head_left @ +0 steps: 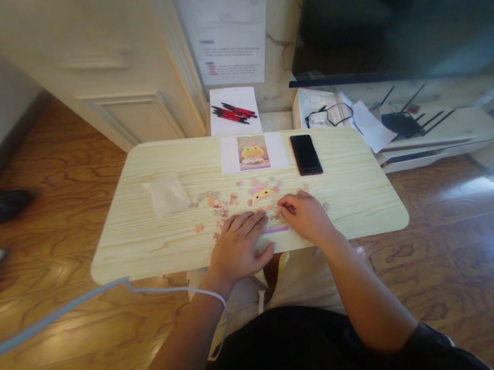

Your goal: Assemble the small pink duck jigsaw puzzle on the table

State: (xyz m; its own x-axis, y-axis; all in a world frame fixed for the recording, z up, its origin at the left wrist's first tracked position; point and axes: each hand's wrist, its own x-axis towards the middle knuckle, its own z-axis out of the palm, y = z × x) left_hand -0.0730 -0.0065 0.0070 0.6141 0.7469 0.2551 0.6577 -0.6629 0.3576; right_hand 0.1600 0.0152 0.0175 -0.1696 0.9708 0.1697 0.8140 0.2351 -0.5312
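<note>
On a small pale wood-grain table [142, 240] lies a partly joined jigsaw puzzle [262, 192] with a yellow face and pink top. A purple strip of puzzle [276, 229] lies nearer the front edge. My left hand [240, 243] rests palm down with its fingers stretched out, their tips beside the puzzle's lower left. My right hand [304, 214] is closed in a pinch at the puzzle's right side, on what looks like a jigsaw piece mostly covered by the fingertips. Loose jigsaw pieces [215, 203] are scattered left of the puzzle. Behind it lies a printed picture [253, 151] of a yellow figure.
A clear plastic bag [168, 195] lies at the table's left, a black phone [306, 154] at the back right. Red and black pens [234, 113] sit on white paper beyond. A white cable [169, 288] loops around my left wrist. A router [401, 123] stands on the right cabinet.
</note>
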